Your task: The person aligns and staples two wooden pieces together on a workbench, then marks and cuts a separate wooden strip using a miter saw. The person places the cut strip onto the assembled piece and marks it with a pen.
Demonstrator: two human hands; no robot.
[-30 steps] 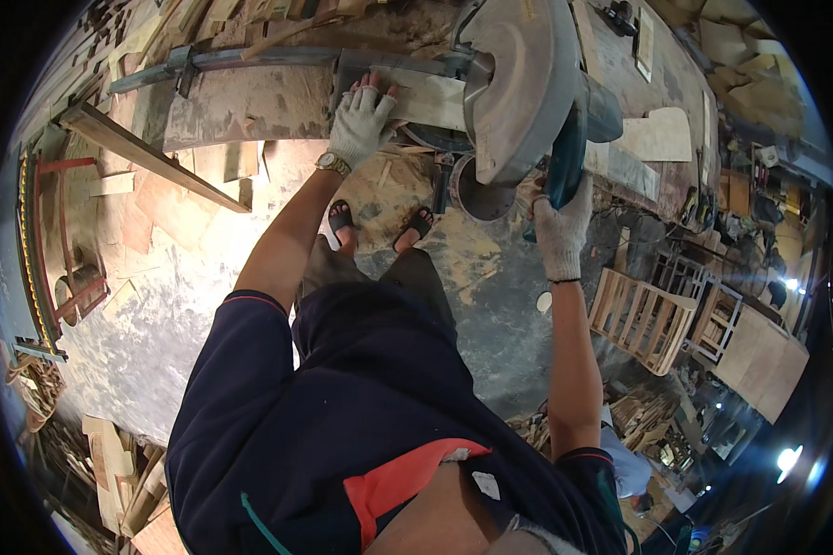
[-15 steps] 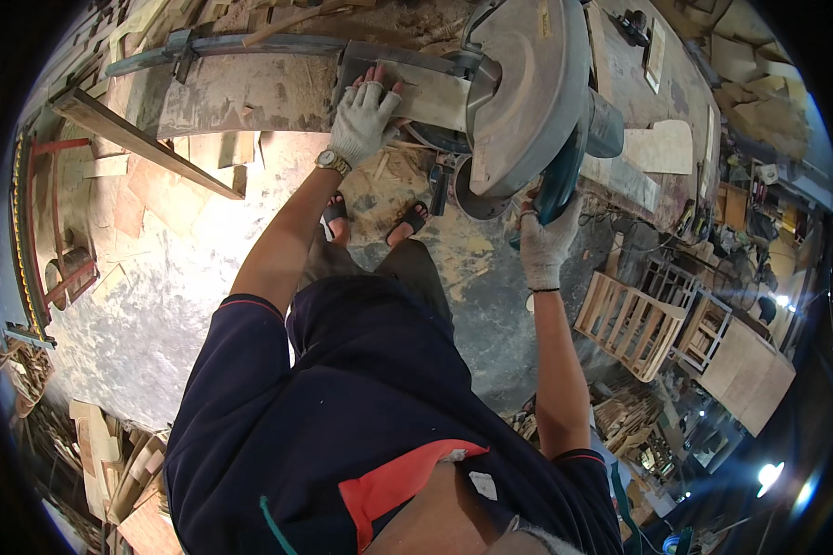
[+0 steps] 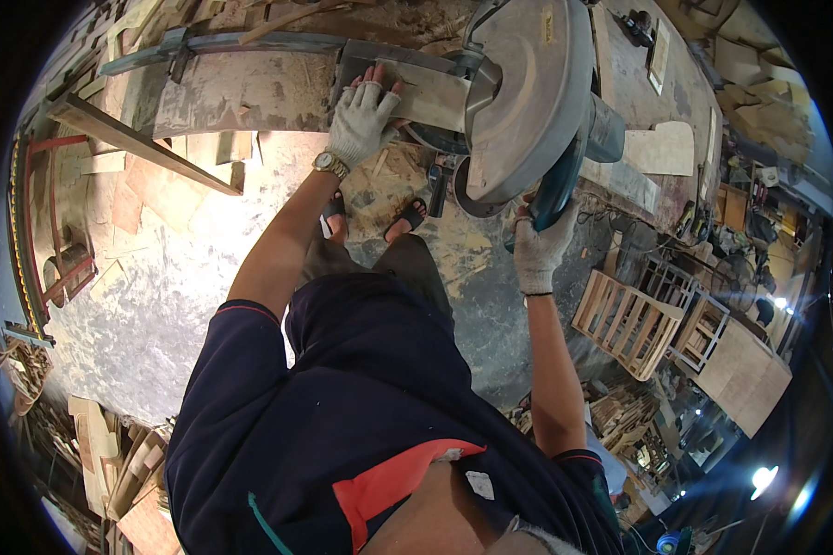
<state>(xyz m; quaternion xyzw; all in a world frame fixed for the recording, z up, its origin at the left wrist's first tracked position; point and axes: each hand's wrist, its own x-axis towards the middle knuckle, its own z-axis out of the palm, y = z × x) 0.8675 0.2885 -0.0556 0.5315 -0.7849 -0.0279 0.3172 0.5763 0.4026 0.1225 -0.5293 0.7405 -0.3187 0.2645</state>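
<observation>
My left hand [image 3: 361, 122], in a fingerless-tipped white knit glove, lies with its fingers stretched out on a pale flat wooden board [image 3: 432, 98]. The board rests on the saw's bed, its right end at the big grey blade guard [image 3: 532, 97] of a miter saw. My right hand [image 3: 540, 252], gloved the same way, is closed round the dark teal saw handle [image 3: 559, 188] to the right of the guard. The blade itself is hidden by the guard.
A long metal fence rail [image 3: 250, 43] runs left along the workbench [image 3: 259, 97]. A timber plank [image 3: 143, 143] slants down from the bench's left side. Offcuts litter the floor [image 3: 194, 305] by my sandalled feet. A slatted wooden frame [image 3: 627, 324] stands at the right.
My right hand and the saw handle have shifted very slightly to the left. The left hand stays on the board.
</observation>
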